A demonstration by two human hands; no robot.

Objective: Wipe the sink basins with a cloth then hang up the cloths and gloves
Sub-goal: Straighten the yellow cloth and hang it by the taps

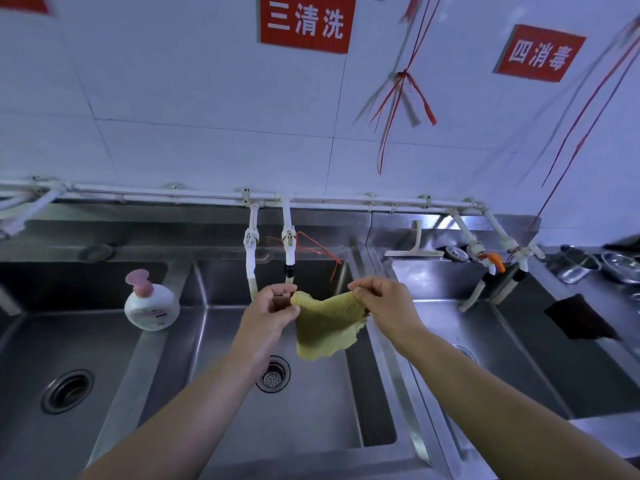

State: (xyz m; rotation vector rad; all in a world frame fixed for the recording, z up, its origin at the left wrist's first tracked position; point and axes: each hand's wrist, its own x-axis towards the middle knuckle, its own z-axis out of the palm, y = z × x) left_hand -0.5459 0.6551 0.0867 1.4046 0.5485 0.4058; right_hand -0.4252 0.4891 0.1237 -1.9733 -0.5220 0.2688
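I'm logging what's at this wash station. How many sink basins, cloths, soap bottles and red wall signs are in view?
Sink basins: 3 (left, middle, right)
Cloths: 2 (yellow cloth, held by both hands; dark cloth on the right basin's edge)
Soap bottles: 1
Red wall signs: 3 (, a partial one)
Total: 9

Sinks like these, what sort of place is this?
Probably a commercial kitchen's dishwashing station: steel basins in a row, red signs above them reading rinse and disinfect, steel bowls at right.
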